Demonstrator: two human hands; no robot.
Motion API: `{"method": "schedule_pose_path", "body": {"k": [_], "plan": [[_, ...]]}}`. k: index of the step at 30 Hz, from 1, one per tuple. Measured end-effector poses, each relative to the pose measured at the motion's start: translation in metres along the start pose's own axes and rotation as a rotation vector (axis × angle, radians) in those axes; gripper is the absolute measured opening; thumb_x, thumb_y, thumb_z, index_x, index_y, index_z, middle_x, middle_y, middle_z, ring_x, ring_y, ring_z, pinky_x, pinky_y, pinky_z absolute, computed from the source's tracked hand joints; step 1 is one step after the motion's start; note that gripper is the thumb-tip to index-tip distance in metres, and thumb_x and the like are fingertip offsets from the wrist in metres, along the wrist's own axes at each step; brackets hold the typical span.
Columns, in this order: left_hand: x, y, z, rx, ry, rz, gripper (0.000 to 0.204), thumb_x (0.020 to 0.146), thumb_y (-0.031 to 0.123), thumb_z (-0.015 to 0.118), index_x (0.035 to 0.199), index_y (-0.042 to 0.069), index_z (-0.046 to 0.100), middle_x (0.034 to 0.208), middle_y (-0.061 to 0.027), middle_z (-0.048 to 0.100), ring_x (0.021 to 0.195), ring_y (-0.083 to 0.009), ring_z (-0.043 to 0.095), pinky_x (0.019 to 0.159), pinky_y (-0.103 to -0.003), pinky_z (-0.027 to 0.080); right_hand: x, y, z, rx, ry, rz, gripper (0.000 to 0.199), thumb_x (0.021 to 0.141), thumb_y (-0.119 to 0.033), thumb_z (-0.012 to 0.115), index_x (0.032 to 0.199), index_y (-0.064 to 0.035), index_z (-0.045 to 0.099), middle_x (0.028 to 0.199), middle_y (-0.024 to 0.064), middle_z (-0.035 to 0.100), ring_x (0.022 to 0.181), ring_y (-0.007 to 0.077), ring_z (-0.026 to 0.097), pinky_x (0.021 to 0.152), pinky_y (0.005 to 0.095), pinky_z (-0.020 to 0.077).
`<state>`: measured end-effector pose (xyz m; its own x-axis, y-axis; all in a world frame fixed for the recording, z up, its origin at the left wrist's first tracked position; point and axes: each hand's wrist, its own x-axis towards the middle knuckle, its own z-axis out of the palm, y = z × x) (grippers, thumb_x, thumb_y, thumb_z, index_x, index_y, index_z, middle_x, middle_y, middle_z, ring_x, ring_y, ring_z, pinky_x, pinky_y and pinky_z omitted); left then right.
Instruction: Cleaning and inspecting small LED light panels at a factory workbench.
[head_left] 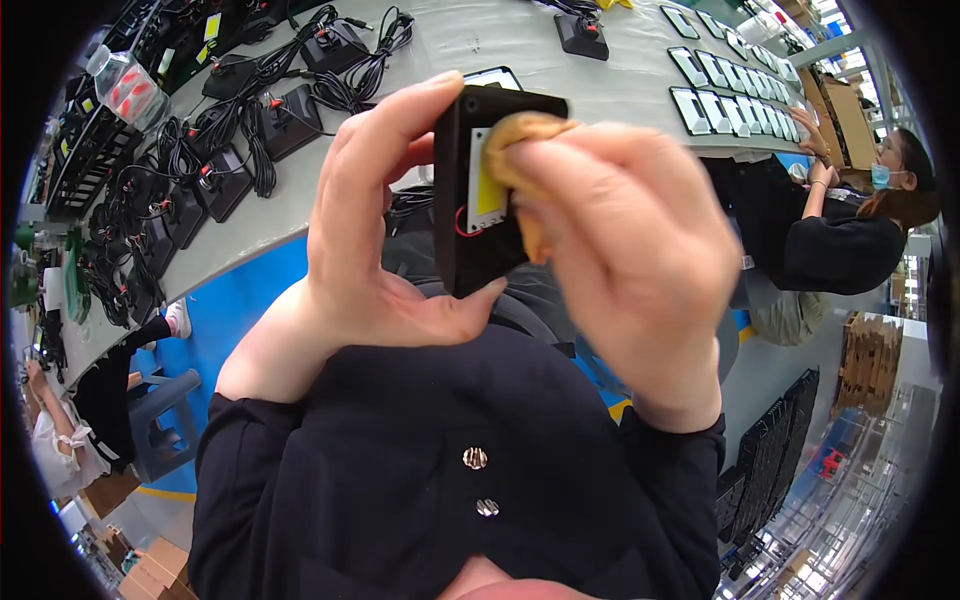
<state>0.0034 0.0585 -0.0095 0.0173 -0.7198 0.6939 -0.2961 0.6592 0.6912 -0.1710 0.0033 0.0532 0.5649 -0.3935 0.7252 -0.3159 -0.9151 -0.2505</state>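
Note:
In front of my chest, my left hand grips a black rectangular housing by its ends, fingers over the top and thumb beneath. Inside the housing shows a white-edged panel with a yellow strip, and a thin red wire curls at its lower corner. Pinched in my right hand is a crumpled tan cloth, pressed against the housing near the yellow strip. The right hand is slightly blurred. Part of the housing's inside is hidden behind the cloth and fingers.
Several black devices with coiled cables crowd the table's left side beside a plastic bottle. Rows of white, black-rimmed panels lie at the far right. Another black device stands at the back. A masked co-worker is at right; another person at left.

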Motion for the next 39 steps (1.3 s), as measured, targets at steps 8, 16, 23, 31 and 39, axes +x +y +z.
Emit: {"method": "schedule_pose_path", "body": {"k": [8, 16, 23, 31, 39], "plan": [[0.002, -0.001, 0.000, -0.099, -0.016, -0.035, 0.094, 0.061, 0.005, 0.078, 0.140, -0.005, 0.029, 0.136, -0.0169, 0.041, 0.122, -0.0246, 0.050, 0.100, -0.038, 0.044, -0.002, 0.000, -0.005, 0.107, -0.055, 0.033, 0.026, 0.069, 0.006, 0.071, 0.094, -0.0011, 0.070, 0.091, 0.0096, 0.066, 0.078, 0.0212, 0.064, 0.067, 0.0283, 0.0513], [0.013, -0.008, -0.005, -0.260, -0.076, 0.015, 0.097, 0.065, 0.007, 0.075, 0.146, -0.003, 0.022, 0.139, -0.0139, 0.038, 0.125, -0.0196, 0.045, 0.102, -0.035, 0.041, -0.008, -0.005, -0.039, 0.203, 0.065, 0.315, 0.019, 0.080, 0.007, 0.066, 0.098, 0.0040, 0.068, 0.094, 0.0110, 0.066, 0.066, 0.0099, 0.060, 0.054, 0.0195, 0.0483], [-0.003, -0.009, -0.010, -0.250, -0.076, -0.129, 0.099, 0.064, 0.005, 0.075, 0.147, 0.000, 0.021, 0.137, -0.0135, 0.041, 0.120, -0.0200, 0.050, 0.098, -0.032, 0.044, -0.005, -0.004, -0.011, 0.260, -0.280, 0.021, 0.027, 0.066, 0.004, 0.069, 0.092, 0.0005, 0.067, 0.090, 0.0092, 0.066, 0.076, 0.0248, 0.063, 0.067, 0.0306, 0.0489], [0.004, -0.009, -0.003, -0.227, -0.078, -0.072, 0.097, 0.061, 0.004, 0.075, 0.144, -0.005, 0.025, 0.137, -0.0136, 0.039, 0.125, -0.0200, 0.045, 0.102, -0.036, 0.040, -0.002, -0.005, -0.006, -0.172, -0.120, -0.072, 0.028, 0.068, 0.002, 0.070, 0.096, 0.0008, 0.068, 0.092, 0.0122, 0.065, 0.074, 0.0232, 0.063, 0.065, 0.0286, 0.0505], [0.014, -0.007, -0.016, -0.367, -0.093, -0.069, 0.103, 0.066, 0.007, 0.076, 0.147, -0.001, 0.013, 0.138, -0.0125, 0.035, 0.117, -0.0197, 0.052, 0.092, -0.031, 0.049, -0.032, 0.001, -0.038, 0.647, 0.250, 0.525, 0.029, 0.089, -0.011, 0.047, 0.111, 0.0076, 0.053, 0.088, 0.0121, 0.058, 0.075, 0.0167, 0.061, 0.073, 0.0277, 0.0539]]}}
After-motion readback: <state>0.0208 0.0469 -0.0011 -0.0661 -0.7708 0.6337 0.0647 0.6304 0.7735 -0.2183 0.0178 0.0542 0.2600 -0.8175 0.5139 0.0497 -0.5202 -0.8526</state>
